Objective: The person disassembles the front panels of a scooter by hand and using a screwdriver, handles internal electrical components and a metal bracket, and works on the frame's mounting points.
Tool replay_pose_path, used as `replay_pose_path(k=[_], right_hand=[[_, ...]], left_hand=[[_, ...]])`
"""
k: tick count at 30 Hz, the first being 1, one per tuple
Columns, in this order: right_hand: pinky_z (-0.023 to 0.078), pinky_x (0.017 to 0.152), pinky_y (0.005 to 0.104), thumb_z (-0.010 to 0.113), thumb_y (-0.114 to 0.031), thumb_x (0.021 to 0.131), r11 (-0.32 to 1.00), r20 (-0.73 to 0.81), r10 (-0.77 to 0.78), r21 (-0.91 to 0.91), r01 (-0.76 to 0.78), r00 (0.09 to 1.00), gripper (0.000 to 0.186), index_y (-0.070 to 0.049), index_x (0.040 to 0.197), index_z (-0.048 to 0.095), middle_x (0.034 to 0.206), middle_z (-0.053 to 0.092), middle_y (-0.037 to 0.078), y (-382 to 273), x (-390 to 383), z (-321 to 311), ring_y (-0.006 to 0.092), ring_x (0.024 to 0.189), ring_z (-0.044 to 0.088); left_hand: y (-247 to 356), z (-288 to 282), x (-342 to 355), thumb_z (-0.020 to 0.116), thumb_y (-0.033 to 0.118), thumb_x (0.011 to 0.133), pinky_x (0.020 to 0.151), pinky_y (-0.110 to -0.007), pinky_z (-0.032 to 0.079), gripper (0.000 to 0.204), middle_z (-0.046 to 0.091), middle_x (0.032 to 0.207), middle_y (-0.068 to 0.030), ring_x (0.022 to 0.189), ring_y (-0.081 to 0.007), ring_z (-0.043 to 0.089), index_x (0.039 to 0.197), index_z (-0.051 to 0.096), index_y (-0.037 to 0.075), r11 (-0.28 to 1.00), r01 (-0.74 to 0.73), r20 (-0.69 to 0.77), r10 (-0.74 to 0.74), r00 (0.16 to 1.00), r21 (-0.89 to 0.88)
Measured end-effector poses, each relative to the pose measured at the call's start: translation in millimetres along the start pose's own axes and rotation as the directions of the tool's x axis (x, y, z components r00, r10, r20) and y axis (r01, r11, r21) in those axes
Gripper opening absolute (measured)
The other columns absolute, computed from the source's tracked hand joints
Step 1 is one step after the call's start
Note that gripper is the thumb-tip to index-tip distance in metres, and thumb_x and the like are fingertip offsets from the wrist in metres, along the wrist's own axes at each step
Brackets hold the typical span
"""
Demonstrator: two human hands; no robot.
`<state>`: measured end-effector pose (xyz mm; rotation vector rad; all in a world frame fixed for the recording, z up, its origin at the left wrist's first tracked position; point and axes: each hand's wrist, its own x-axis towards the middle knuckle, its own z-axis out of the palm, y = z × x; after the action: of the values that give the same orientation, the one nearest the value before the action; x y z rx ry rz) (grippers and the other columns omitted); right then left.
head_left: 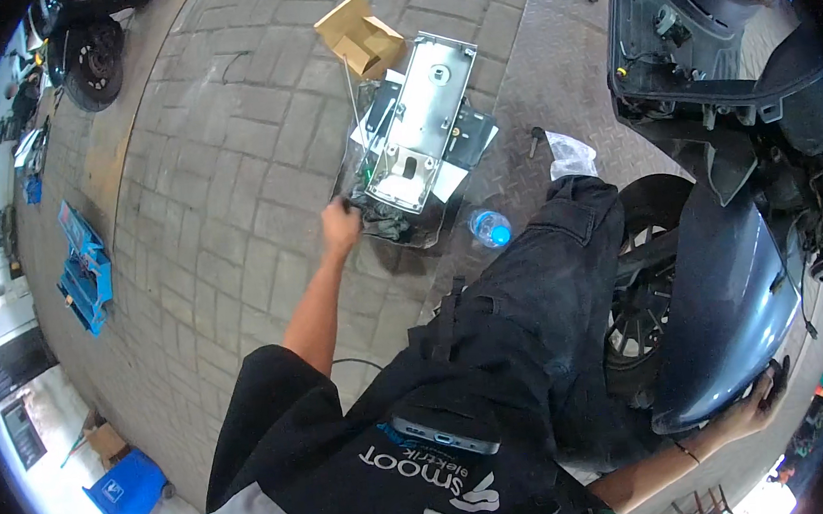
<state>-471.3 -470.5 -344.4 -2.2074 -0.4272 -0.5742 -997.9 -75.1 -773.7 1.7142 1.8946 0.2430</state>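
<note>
My left hand (pixel 341 222) is closed at the near-left edge of a dark tray (pixel 429 234), beside a crumpled dark cloth (pixel 385 222); what it grips is unclear. On the tray lie a silver metal housing (pixel 432 91), dark flat pieces (pixel 470 136), a thin rod and papers. My right hand (pixel 754 406) is curled round something dark by the lower edge of a blue-grey scooter fender (pixel 724 300), too unclear to name. Above the fender is the black front body (pixel 668 82), with hanging cables.
An open cardboard box (pixel 361 43) lies beyond the housing. A water bottle (pixel 490 229) and a plastic bag (pixel 571 156) are near my leg. A blue toolbox (pixel 84 273) sits left on the paving, another scooter wheel (pixel 92 65) upper left, a blue bin (pixel 126 492) lower left.
</note>
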Motion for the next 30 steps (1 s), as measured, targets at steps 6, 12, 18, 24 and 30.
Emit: replay_pose_path(k=[6, 12, 18, 24, 30], right_hand=[[0.05, 0.097, 0.0349, 0.062, -0.022, 0.104, 0.994, 0.029, -0.007, -0.105, 0.01, 1.0, 0.037, 0.003, 0.131, 0.067, 0.123, 0.071, 0.013, -1, 2, 1, 0.0208, 0.107, 0.065], [0.049, 0.099, 0.0369, 0.059, -0.024, 0.105, 0.986, 0.038, -0.058, -0.153, 0.063, 0.998, 0.035, 0.0, 0.128, 0.071, 0.126, 0.071, 0.012, -3, -1, 5, 0.0226, 0.11, 0.065], [0.049, 0.1, 0.036, 0.057, -0.023, 0.105, 0.981, 0.042, -0.067, -0.179, 0.074, 0.997, 0.035, -0.001, 0.129, 0.071, 0.125, 0.072, 0.012, -2, -4, 1, 0.0218, 0.11, 0.066], [0.05, 0.1, 0.035, 0.058, -0.022, 0.105, 0.99, 0.038, -0.064, -0.127, 0.068, 0.997, 0.035, 0.001, 0.129, 0.07, 0.124, 0.073, 0.013, 2, -8, -1, 0.022, 0.112, 0.066], [0.05, 0.1, 0.0354, 0.059, -0.021, 0.106, 0.997, 0.041, -0.067, -0.043, 0.069, 0.997, 0.034, 0.003, 0.127, 0.07, 0.126, 0.072, 0.013, 3, -11, 2, 0.0214, 0.113, 0.065]], left_hand=[[24, 30, -46, 0.073, 0.019, 0.082, 0.102, -0.05, 0.048, 0.047, 0.062, 0.128, -0.0232, 0.124, -0.0438, 0.054, 0.123, 0.061, -0.001, 0.851, -0.283, 0.114, 0.259, 0.959, 0.442], [2, -31, -15, 0.066, 0.006, 0.077, 0.085, -0.053, 0.05, 0.021, 0.066, 0.094, -0.0249, 0.092, -0.0446, 0.064, 0.095, 0.066, -0.005, 0.998, -0.009, -0.296, -0.012, 0.955, -0.07], [5, -60, -3, 0.066, 0.008, 0.077, 0.092, -0.054, 0.047, 0.029, 0.062, 0.108, -0.0262, 0.106, -0.0454, 0.058, 0.102, 0.063, -0.006, 0.963, -0.186, -0.306, 0.24, 0.921, 0.197], [90, -2, -16, 0.083, 0.051, 0.074, 0.113, -0.057, 0.037, 0.104, 0.046, 0.143, -0.0313, 0.136, -0.0476, 0.043, 0.15, 0.036, -0.002, 0.888, -0.359, 0.054, 0.359, 0.932, 0.287], [151, 51, -1, 0.089, 0.059, 0.062, 0.112, -0.061, 0.033, 0.14, 0.043, 0.143, -0.0343, 0.133, -0.0498, 0.043, 0.163, 0.01, 0.005, 0.927, -0.195, 0.038, 0.193, 0.98, 0.319]])
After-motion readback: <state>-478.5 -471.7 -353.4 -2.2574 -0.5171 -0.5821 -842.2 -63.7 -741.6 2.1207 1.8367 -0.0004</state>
